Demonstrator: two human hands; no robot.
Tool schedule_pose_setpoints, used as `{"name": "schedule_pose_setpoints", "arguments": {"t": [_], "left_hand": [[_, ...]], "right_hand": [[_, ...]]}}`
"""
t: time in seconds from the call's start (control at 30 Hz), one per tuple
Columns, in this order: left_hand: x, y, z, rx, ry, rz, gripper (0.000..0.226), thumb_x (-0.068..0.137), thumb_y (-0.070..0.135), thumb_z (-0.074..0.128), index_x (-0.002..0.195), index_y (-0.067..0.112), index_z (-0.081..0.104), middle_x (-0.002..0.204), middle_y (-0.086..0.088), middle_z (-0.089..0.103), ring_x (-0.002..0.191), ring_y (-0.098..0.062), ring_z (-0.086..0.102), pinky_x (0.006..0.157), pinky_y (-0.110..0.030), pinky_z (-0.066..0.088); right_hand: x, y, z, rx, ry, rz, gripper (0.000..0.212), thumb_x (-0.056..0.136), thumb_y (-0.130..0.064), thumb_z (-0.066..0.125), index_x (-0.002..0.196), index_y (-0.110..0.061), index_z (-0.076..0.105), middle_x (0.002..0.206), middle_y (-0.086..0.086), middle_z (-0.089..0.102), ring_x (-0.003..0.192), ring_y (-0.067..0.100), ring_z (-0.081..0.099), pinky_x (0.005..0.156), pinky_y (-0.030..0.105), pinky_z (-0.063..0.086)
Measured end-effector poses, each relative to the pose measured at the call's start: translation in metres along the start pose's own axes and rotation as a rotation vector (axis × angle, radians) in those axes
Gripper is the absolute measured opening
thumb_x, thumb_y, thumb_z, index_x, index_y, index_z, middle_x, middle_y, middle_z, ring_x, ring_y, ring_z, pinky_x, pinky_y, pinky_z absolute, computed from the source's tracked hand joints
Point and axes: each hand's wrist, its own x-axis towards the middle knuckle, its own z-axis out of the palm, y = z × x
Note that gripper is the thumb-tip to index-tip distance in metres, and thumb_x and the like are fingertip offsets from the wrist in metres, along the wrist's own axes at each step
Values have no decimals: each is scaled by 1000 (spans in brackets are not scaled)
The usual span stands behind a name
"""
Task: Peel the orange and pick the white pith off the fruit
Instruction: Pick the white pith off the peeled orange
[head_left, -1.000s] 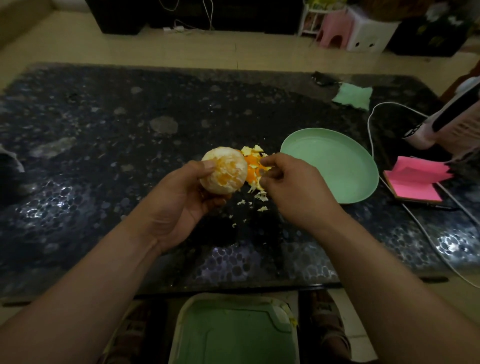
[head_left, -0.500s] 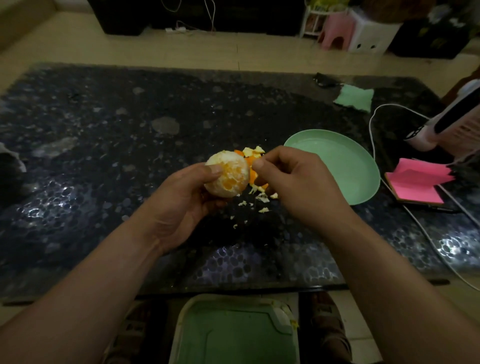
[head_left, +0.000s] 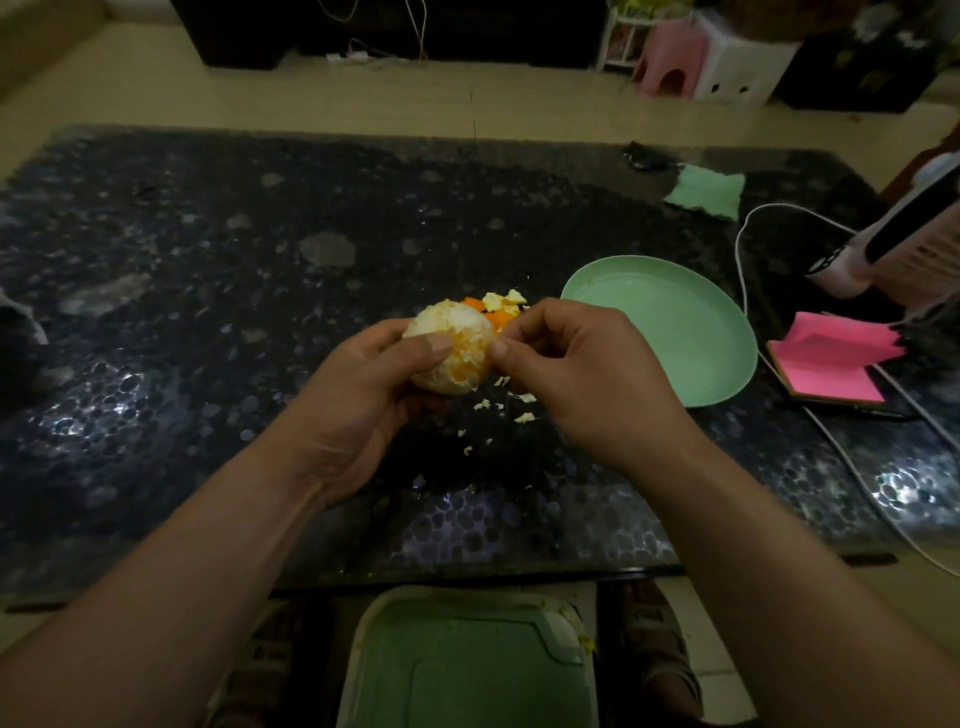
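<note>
Dark table (head_left: 208, 270), green plate (head_left: 670, 332), peeled orange (head_left: 460, 364)

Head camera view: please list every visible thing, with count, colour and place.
table: one, dark speckled, fills the middle.
orange: one, peeled, pale, in the left hand.
peel pieces: small pile, orange and pale, behind the orange.
pith scraps: several, pale, on the table, by the right hand.
plate: one, green, right of the hands.
sticky notes: one pad, pink, right of the plate.
cloth: one, green, far right on the table.
bin: one, green, below the table's near edge.
left hand: grips the orange.
right hand: pinches at the orange's right side.
</note>
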Motion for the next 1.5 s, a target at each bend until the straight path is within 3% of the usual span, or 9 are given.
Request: {"name": "schedule_pose_setpoints", "arguments": {"t": [0.1,0.4,0.53,0.63,0.7,0.8,0.93,1.13,1.5], "left_hand": [[0,-2,-1,27,7,6,50,83,27,72,128,5,68,112,-10,78,96,-18,73,79,-29,57],[-1,0,2,-12,-19,-22,52,84,30,70,129,5,70,115,-11,77,96,-17,72,76,-27,58],[-2,3,3,-56,-17,-39,46,82,30,69,122,7,73,115,-12,77,95,-19,73,74,-26,60],[-2,4,1,-67,-7,-45,50,82,30,69,126,5,71,121,-17,76,99,-22,71,74,-27,59],[-2,5,0,-62,6,-44,52,83,30,69,128,4,70,128,-21,73,103,-24,68,77,-28,58],[-2,6,0,-54,10,-34,50,83,30,69,126,5,71,124,-20,74,102,-24,69,75,-27,59],[-3,6,2,-42,4,-16,57,83,29,70,133,2,67,118,-14,76,98,-19,71,74,-25,59],[-5,5,7,13,21,23,52,84,25,75,131,5,66,113,-8,78,97,-16,72,80,-28,57],[-7,8,2,-131,-35,-67,46,85,34,65,124,11,73,130,-16,73,101,-21,71,77,-28,59]], "right_hand": [[-1,0,4,-60,38,-35,10,97,-28,74,88,-25,74,74,-12,71,69,3,65,61,15,46],[-2,-1,9,-92,128,-113,12,95,-23,71,83,-22,70,70,-9,68,64,6,64,58,16,47],[-1,-2,5,33,84,-27,14,99,-22,67,86,-19,71,74,-3,72,60,5,61,55,19,46],[0,-4,1,113,15,56,19,105,-26,59,93,-20,74,85,-1,77,73,10,70,62,28,54],[0,-5,1,160,-12,79,22,106,-25,55,97,-21,74,89,-3,77,76,7,70,63,26,53],[-2,-5,3,72,2,33,19,105,-34,59,95,-22,71,82,-6,73,71,8,66,61,28,51],[-3,-4,6,-16,44,-24,14,100,-35,69,90,-25,69,72,-11,67,65,1,60,58,11,41],[-5,-2,11,-155,124,-92,20,99,-29,69,80,-26,63,66,-13,62,65,5,60,56,15,43],[-1,1,5,-33,161,-67,17,94,-21,71,78,-24,65,66,-13,65,57,2,56,53,13,40]]}}
